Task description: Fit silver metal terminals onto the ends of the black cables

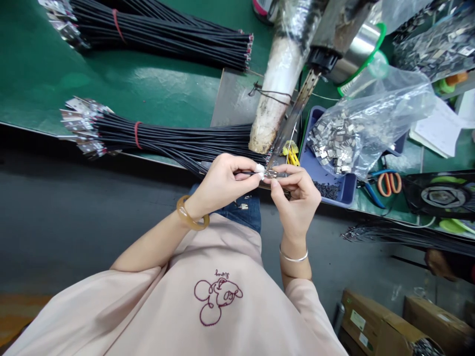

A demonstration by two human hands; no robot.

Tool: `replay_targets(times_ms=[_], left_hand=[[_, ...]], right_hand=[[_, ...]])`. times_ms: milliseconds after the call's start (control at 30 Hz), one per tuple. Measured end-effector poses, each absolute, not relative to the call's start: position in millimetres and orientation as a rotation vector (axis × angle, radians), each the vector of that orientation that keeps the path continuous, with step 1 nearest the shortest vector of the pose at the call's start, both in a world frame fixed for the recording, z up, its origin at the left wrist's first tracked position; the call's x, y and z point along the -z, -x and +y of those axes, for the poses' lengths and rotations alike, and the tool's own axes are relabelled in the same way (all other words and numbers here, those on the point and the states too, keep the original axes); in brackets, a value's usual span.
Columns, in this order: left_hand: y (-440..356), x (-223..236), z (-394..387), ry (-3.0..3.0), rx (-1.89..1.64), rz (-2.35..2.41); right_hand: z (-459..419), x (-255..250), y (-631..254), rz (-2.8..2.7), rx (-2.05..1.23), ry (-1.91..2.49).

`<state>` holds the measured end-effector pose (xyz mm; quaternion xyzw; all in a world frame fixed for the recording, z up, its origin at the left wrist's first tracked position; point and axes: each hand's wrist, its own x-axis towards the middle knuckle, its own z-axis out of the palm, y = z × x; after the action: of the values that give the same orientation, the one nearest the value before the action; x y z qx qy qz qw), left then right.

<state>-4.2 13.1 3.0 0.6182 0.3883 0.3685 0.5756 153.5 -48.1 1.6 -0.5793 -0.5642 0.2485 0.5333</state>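
My left hand (pixel 232 177), with white wraps on its fingertips, pinches the end of a black cable (pixel 242 172). My right hand (pixel 298 190) meets it, fingers closed on a small metal connector (pixel 271 174) at the cable's end. Just above the fingertips is the tip of a soldering iron (pixel 295 111) that slants down from the upper right; whether it touches the connector I cannot tell. Behind my left hand lies a bundle of black cables (pixel 178 136), tied with a red band, metal pieces on its left end.
A second cable bundle (pixel 166 37) lies farther back. Beside the iron hangs a plastic-wrapped tube (pixel 274 84). To the right are a solder wire spool (pixel 356 52), a blue tray (pixel 347 190) with a bag of metal connectors (pixel 336 143), a yellow cutter (pixel 292 153) and orange-handled pliers (pixel 389 183).
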Motion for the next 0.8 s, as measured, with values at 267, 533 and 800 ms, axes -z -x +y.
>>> replay_targets(times_ms=[267,533,800], left_hand=[[3,0,13,-1.446,-0.905,0.947],[2,-3,13,-1.419,-0.956,0.948],[3,-10,16,-1.374,-0.844,0.931]], right_hand=[[-43,-3,-152,-1.424,-0.489,1.389],[-44,-7,-151,-1.484,-0.429,1.413],[-48,-5,-155,-1.601,-0.350,1.386]])
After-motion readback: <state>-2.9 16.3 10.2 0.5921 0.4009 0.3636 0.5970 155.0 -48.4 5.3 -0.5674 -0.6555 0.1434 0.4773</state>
